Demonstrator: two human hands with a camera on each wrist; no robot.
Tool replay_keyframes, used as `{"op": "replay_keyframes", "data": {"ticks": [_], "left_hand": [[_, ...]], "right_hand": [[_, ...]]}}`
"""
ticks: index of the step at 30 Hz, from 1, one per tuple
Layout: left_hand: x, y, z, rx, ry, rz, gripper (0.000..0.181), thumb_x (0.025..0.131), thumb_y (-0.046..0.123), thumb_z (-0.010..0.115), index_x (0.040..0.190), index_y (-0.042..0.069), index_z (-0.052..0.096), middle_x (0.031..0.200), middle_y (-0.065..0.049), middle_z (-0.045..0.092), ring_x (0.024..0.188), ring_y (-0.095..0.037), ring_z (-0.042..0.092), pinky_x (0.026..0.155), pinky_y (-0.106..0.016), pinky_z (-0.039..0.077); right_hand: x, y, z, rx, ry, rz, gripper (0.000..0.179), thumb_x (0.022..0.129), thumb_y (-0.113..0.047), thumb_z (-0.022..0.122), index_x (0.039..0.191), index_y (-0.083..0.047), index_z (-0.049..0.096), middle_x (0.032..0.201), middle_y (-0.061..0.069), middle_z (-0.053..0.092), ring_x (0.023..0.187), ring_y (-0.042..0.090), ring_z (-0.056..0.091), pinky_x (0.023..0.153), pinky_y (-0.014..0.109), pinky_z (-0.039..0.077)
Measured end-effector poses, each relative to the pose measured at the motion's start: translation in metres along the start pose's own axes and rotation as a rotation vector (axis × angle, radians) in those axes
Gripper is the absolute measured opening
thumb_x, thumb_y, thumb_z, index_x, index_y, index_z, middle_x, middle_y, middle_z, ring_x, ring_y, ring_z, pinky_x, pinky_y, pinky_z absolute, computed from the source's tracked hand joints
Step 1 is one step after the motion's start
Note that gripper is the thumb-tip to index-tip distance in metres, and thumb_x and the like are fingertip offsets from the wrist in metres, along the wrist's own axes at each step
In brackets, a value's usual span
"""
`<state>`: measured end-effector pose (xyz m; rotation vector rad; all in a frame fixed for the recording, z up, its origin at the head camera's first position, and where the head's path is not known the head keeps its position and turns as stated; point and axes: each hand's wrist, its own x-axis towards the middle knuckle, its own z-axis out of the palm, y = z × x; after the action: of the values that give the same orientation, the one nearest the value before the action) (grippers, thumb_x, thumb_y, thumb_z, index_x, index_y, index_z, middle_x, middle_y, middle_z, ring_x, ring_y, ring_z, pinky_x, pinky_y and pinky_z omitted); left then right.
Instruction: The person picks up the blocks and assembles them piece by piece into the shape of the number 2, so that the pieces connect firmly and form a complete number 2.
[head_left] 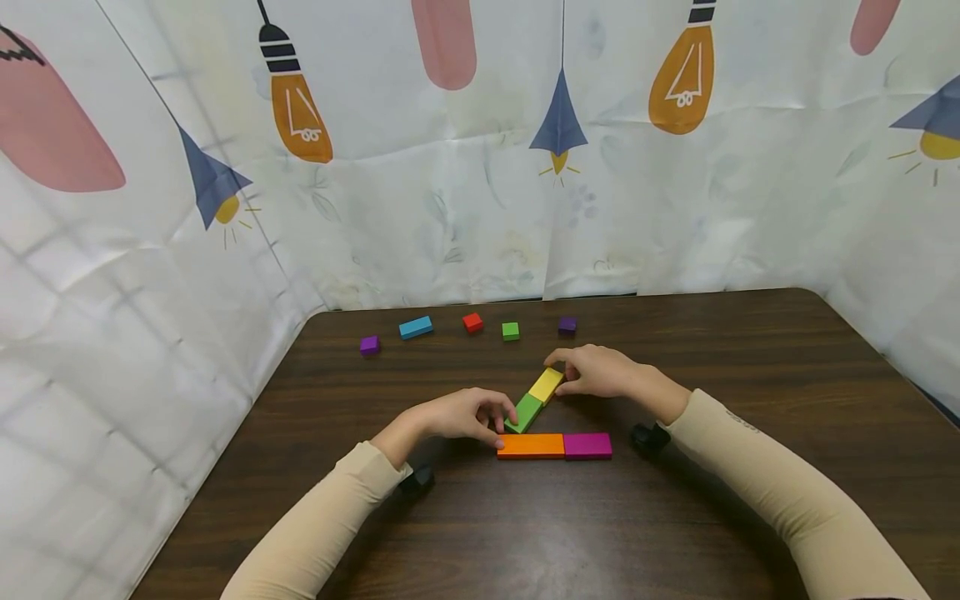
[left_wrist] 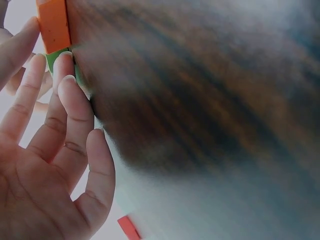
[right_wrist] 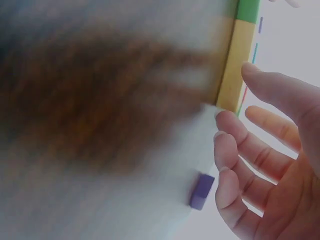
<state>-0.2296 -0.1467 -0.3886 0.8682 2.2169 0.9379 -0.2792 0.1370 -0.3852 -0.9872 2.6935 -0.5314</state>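
My left hand (head_left: 467,414) touches the near end of a green block (head_left: 524,413) with its fingertips, and its thumb lies at the left end of an orange block (head_left: 531,447). The green block meets a yellow block (head_left: 546,386) end to end, in a slanted row. Thumb and index finger of my right hand (head_left: 602,372) pinch the far end of the yellow block; the other fingers curl loosely in the right wrist view. Just in front of that row, a magenta block (head_left: 588,446) adjoins the orange one in a straight line.
Along the back of the dark wooden table (head_left: 570,533) stand a purple block (head_left: 370,346), a blue block (head_left: 416,327), a red block (head_left: 472,322), a small green block (head_left: 511,332) and a dark purple block (head_left: 567,326). A patterned curtain (head_left: 480,208) hangs behind the table.
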Motion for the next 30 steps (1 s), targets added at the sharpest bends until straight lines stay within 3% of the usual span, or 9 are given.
{"op": "replay_keyframes", "data": {"ticks": [9,16,26,30], "left_hand": [[-0.001,-0.001,0.001,0.010,0.001,-0.008,0.029,0.091,0.008,0.079,0.118,0.011,0.067,0.092,0.002,0.064,0.079,-0.013,0.056,0.074,-0.026,0.047],[0.000,-0.001,0.000,0.003,0.003,-0.002,0.029,0.091,0.008,0.079,0.118,0.010,0.067,0.092,0.002,0.064,0.079,-0.014,0.056,0.075,-0.026,0.047],[-0.001,0.000,-0.001,0.005,0.001,-0.004,0.029,0.091,0.008,0.079,0.118,0.010,0.067,0.092,0.001,0.064,0.081,-0.015,0.056,0.076,-0.026,0.047],[0.000,-0.001,-0.001,0.007,0.003,-0.003,0.029,0.091,0.008,0.079,0.118,0.010,0.067,0.092,0.002,0.064,0.080,-0.014,0.055,0.075,-0.026,0.047]], "right_hand": [[-0.005,0.008,-0.012,0.074,0.132,-0.046,0.041,0.097,-0.015,0.074,0.134,-0.002,0.064,0.089,-0.001,0.064,0.070,0.013,0.054,0.066,0.031,0.048],[-0.002,0.013,-0.021,0.168,0.229,-0.038,0.033,0.098,-0.012,0.071,0.129,-0.001,0.067,0.088,0.001,0.064,0.071,0.017,0.054,0.066,0.033,0.048],[0.013,0.028,-0.022,0.329,0.304,-0.004,0.029,0.099,-0.011,0.069,0.125,0.002,0.068,0.094,0.007,0.066,0.079,0.023,0.061,0.071,0.037,0.051],[0.021,0.042,-0.023,0.451,0.276,0.042,0.033,0.101,-0.013,0.067,0.129,0.004,0.066,0.100,0.019,0.068,0.086,0.033,0.064,0.077,0.042,0.054]]}}
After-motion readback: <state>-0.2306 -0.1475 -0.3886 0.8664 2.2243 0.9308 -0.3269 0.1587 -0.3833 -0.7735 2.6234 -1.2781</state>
